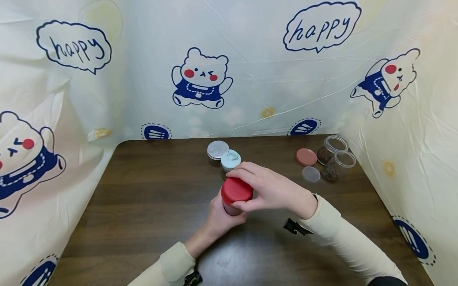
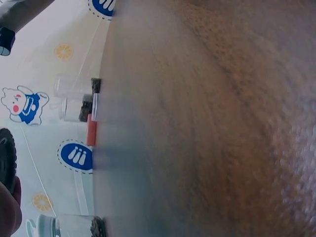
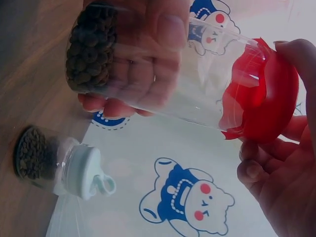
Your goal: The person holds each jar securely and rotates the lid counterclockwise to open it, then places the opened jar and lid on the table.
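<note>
My left hand [image 1: 222,216] holds a clear jar [image 3: 202,84] by its lower part, fingers and thumb wrapped round it. Dark round beans or berries [image 3: 91,52] fill the bottom of this jar. On its mouth sits a red lid [image 1: 237,190] with a wavy edge, which my right hand [image 1: 270,187] grips between thumb and fingers. The jar is off the table in the right wrist view. Just beyond the hands stands a small jar with a pale blue looped lid [image 1: 230,159], dark bits inside. Only a dark ridged edge of the held jar shows in the left wrist view.
A jar with a silvery lid [image 1: 218,149] stands behind the blue-lidded one. At the back right of the brown table [image 1: 150,206] are two lidless clear jars [image 1: 336,143] with dark contents, a pinkish-red lid [image 1: 305,157] and a clear lid [image 1: 311,174]. Printed sheets surround the table.
</note>
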`<action>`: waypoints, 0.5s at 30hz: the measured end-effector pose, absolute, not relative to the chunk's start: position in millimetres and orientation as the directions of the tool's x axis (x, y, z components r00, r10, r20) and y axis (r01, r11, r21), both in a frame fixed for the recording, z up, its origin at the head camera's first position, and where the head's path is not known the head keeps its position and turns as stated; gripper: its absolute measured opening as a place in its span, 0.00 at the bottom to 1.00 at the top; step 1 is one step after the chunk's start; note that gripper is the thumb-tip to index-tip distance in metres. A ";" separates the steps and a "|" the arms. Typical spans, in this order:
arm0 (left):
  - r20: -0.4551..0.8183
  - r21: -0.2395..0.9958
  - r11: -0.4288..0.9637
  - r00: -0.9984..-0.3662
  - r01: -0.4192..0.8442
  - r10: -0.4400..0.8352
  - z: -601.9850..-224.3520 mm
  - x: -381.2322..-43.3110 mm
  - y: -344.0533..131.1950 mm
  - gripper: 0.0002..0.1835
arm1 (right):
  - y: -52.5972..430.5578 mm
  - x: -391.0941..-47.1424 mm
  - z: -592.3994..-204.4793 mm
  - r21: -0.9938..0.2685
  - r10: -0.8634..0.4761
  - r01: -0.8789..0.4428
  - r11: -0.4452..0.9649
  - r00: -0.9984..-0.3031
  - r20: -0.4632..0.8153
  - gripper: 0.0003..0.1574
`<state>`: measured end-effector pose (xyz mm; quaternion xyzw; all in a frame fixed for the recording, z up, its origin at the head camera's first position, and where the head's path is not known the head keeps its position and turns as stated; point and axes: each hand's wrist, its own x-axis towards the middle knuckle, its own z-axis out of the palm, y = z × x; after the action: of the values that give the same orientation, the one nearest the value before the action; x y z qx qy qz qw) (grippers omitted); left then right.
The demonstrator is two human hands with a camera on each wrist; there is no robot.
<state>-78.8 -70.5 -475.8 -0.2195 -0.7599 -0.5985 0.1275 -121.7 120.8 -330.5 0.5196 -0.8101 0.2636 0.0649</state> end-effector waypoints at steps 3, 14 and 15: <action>0.442 0.861 0.186 -0.877 0.474 0.189 -474.2 -78.1 -70.8 0.37 | 121.6 -121.4 -330.2 -0.360 -0.813 -0.878 0.315 -0.445 0.375 0.35; 0.462 0.846 0.212 -0.871 0.490 0.168 -469.2 -76.6 -69.5 0.37 | 132.3 -121.0 -325.9 -0.381 -0.787 -0.859 0.341 -0.482 0.384 0.35; 0.465 0.845 0.213 -0.870 0.491 0.164 -469.5 -76.7 -69.5 0.37 | 134.9 -121.9 -325.4 -0.385 -0.782 -0.855 0.349 -0.492 0.382 0.35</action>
<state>-76.7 -69.5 -469.5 -0.2138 -0.7662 -0.5899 0.1388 -121.9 134.9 -325.4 0.4999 -0.8186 0.2752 0.0656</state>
